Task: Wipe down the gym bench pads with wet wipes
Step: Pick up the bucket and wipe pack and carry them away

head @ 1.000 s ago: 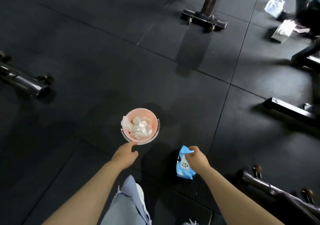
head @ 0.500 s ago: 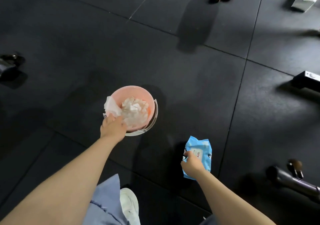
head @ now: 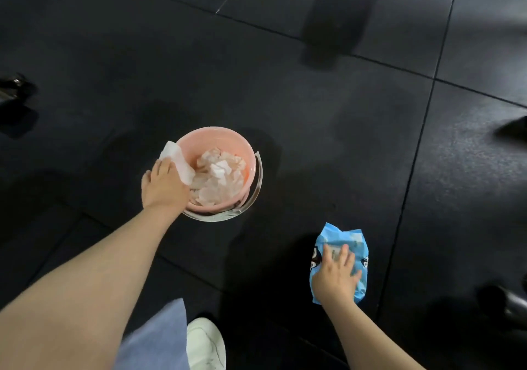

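A pink bucket [head: 219, 137] with a clear handle stands on the black floor, holding several crumpled used wipes [head: 219, 177]. One white wipe [head: 178, 160] hangs over its left rim. My left hand [head: 164, 187] grips that left rim, fingertips touching the hanging wipe. A blue pack of wet wipes [head: 346, 239] lies on the floor to the right of the bucket. On it rests my right hand [head: 336, 278], fingers straight and spread, pressing it flat. No bench pad is in view.
Black rubber floor tiles surround the bucket. Dark metal equipment feet show at the left edge [head: 12, 87], the right edge [head: 513, 125] and the lower right [head: 510, 307]. My white shoe [head: 205, 344] and denim leg [head: 154, 341] are at the bottom.
My left hand reached the bucket and took hold of its left rim. My right hand lowered the blue pack to the floor and now lies flat on it. The view dropped closer.
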